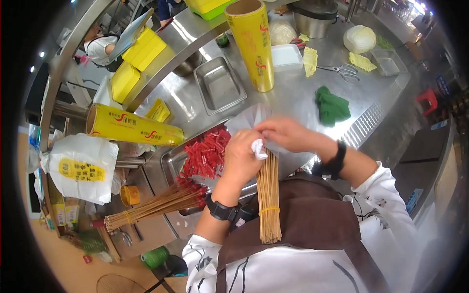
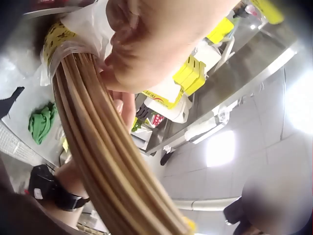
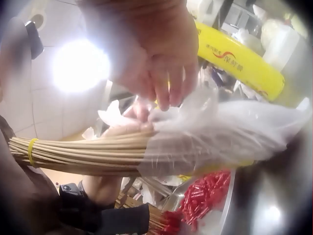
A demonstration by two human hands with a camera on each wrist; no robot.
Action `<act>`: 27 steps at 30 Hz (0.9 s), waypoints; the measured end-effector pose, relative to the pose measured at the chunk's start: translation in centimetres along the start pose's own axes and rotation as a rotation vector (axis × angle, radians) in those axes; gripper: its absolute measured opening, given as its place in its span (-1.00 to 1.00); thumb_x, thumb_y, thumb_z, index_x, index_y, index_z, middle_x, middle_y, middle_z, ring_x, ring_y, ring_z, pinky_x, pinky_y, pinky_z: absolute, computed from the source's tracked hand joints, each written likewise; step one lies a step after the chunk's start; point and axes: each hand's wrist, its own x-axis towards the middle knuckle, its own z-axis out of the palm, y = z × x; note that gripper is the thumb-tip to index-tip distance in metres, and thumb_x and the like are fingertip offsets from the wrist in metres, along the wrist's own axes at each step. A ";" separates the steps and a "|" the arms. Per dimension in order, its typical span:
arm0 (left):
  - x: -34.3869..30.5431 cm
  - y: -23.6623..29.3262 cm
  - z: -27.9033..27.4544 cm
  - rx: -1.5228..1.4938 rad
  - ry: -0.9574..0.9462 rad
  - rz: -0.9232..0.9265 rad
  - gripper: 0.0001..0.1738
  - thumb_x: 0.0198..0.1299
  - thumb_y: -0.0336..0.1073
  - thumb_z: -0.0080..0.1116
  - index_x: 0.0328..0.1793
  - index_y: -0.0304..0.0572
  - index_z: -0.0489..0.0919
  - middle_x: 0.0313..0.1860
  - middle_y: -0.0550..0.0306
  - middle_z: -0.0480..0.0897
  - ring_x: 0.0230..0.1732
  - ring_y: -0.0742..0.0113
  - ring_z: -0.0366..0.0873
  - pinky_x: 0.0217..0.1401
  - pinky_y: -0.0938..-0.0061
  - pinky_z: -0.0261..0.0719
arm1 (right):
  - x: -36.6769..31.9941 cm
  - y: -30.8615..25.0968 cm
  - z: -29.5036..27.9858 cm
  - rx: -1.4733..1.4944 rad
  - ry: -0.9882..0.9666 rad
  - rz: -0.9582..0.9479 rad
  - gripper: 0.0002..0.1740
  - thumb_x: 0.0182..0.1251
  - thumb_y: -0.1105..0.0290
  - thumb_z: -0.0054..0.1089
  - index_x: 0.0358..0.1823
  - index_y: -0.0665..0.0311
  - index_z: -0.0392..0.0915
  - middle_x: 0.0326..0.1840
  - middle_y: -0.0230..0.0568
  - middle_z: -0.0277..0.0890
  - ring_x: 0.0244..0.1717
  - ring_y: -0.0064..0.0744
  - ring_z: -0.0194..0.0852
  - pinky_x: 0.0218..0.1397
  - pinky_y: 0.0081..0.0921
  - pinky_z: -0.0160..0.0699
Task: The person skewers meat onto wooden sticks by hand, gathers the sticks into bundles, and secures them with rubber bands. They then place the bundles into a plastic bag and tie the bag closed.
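Observation:
A thick bundle of thin wooden skewers, bound near its lower end by a yellow rubber band, points down toward the apron. Clear plastic bag film wraps its far end. My left hand grips the bundle where film meets sticks, a white twisted piece of plastic poking out between its fingers. From the other side my right hand comes over the top of the bundle, its fingertips pinching the film close to the left hand. In the right wrist view those fingers bend down onto the film.
Red-wrapped pieces fill a metal tray, and a second skewer bundle lies across its edge. Yellow cling-film rolls flank a steel pan. Further right are a green cloth, scissors and a cabbage.

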 end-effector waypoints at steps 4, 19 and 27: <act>1.1 0.2 0.7 0.217 0.072 0.197 -0.84 -0.16 -0.48 0.23 -0.42 -0.20 0.47 -0.48 0.05 0.49 -0.35 -0.01 0.50 -0.30 0.24 0.47 | 1.1 1.0 -0.1 0.017 -0.161 0.238 -0.74 0.23 0.48 0.01 -0.07 0.34 0.56 -0.27 -0.13 0.61 -0.23 -0.33 0.56 -0.11 -0.45 0.48; -1.4 0.0 -1.4 0.293 -0.192 0.027 -0.73 0.20 -0.26 0.05 -0.53 -0.21 0.44 -0.58 -0.02 0.49 -0.49 -0.05 0.49 -0.45 0.17 0.43 | 1.3 2.5 -0.1 -0.344 -0.036 -0.345 -0.92 0.00 0.48 0.13 -0.43 0.29 0.50 -0.39 -0.17 0.38 -0.29 -0.12 0.36 -0.20 -0.28 0.38; -5.4 -2.2 -1.5 -0.029 -0.021 -0.112 -0.84 0.14 -0.26 0.16 -0.31 -0.20 0.54 -0.44 0.03 0.55 -0.36 0.03 0.54 -0.29 0.25 0.50 | 0.2 3.7 -1.3 -0.378 0.102 -0.177 -0.93 0.04 0.54 0.12 -0.40 0.31 0.46 -0.40 -0.11 0.38 -0.28 -0.10 0.38 -0.19 -0.29 0.38</act>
